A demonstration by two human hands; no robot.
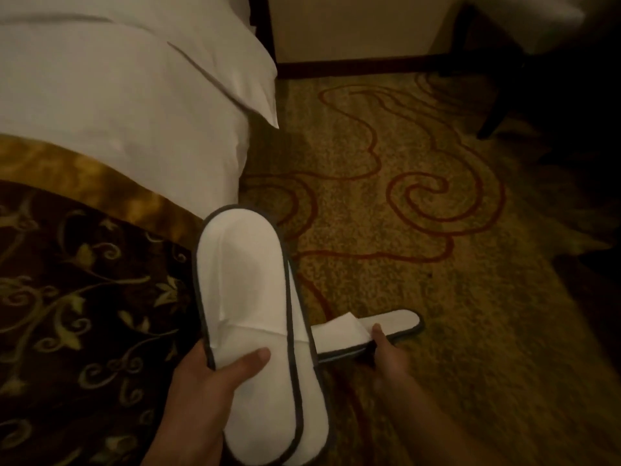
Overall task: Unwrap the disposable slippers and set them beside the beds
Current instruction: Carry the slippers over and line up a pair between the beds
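Observation:
My left hand [208, 381] grips a white disposable slipper with dark trim [248, 280], held up flat with its length pointing away from me; a second slipper edge shows stacked behind it. My right hand [386, 351] holds another white slipper [386, 326] by its side, low over the carpet, lying sideways with the heel end to the right. No wrapper is in view. The bed [117, 95] with white sheets is on the left, close to both slippers.
A dark floral bed runner with a gold band [67, 280] covers the bed's near end. Patterned yellow and red carpet [420, 196] fills the floor. A dark-framed nightstand or wall panel [353, 31] stands at the back, and dark furniture legs [497, 119] at the right.

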